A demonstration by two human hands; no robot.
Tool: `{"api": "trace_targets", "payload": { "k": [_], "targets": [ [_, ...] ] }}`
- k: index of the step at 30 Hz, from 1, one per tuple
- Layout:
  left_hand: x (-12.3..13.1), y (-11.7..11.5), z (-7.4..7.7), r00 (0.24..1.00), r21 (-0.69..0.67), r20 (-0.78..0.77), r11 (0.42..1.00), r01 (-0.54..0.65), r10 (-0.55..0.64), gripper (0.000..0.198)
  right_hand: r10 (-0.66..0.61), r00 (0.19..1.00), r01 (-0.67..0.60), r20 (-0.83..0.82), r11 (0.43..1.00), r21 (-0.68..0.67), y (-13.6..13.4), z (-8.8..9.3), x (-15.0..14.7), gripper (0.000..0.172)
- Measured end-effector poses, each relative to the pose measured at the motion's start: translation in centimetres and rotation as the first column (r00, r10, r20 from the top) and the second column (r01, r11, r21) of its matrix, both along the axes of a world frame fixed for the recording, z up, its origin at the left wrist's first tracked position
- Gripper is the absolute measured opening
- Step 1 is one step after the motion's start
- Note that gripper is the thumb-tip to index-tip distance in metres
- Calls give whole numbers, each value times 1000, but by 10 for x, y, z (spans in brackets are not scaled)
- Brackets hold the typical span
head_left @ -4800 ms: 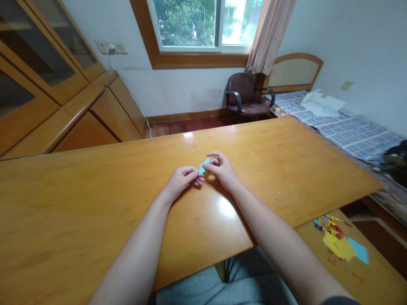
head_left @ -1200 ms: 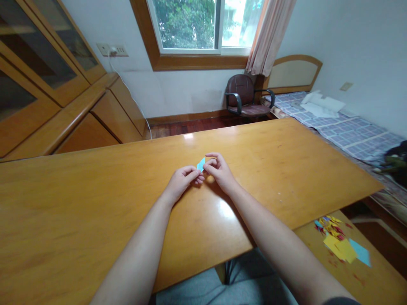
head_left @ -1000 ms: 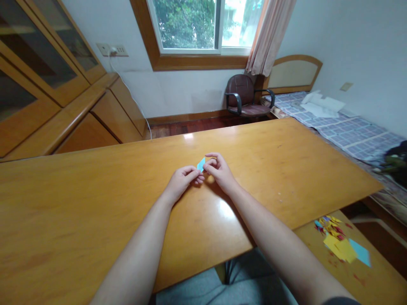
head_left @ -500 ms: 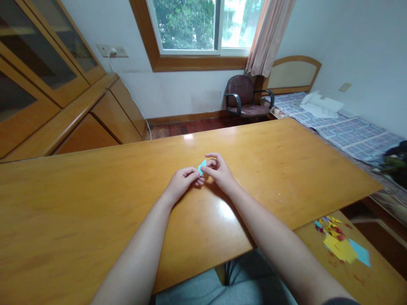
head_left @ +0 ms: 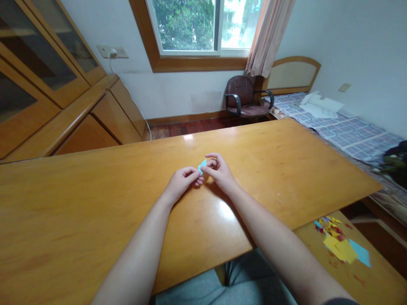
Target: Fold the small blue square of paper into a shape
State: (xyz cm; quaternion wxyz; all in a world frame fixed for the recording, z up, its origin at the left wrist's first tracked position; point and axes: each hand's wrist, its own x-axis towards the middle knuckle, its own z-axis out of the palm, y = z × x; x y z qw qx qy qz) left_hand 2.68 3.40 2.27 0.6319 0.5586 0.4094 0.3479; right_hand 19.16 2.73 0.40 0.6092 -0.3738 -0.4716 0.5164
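A small folded piece of light-blue paper is held between my two hands, a little above the wooden table. My left hand pinches its lower left edge between thumb and fingers. From the other side, my right hand grips it with thumb and curled fingers, its index finger raised over the paper. Part of the paper is hidden behind my fingertips, so the exact fold cannot be made out.
On a lower surface at the right lie yellow paper squares, a light-blue sheet and a pile of small colourful folded papers. Beyond the table stand a brown armchair, a bed and a wooden cabinet.
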Motion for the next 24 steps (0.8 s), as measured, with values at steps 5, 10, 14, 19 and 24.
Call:
{"api": "trace_targets", "payload": {
  "k": [5, 10, 14, 19, 24],
  "targets": [
    [0, 1, -1, 1000, 6, -8, 1000, 2, -2, 31, -1, 1000, 1, 21, 1000, 2, 0, -2, 0, 42],
    [-2, 2, -4, 999, -8, -15, 999, 34, -35, 32, -11, 1000, 11, 23, 1000, -6, 0, 0, 1, 43],
    [-2, 1, -4, 999, -6, -21, 999, 42, -42, 30, -12, 1000, 12, 29, 1000, -18, 0, 3, 1, 43],
    [-2, 1, -3, 998, -9, -27, 999, 53, -53, 30, -4, 1000, 4, 22, 1000, -19, -2, 5, 0, 42],
    [-2, 1, -3, 998, -2, -36, 999, 46, -46, 30, -5, 1000, 5, 16, 1000, -20, -2, 5, 0, 43]
  ]
}}
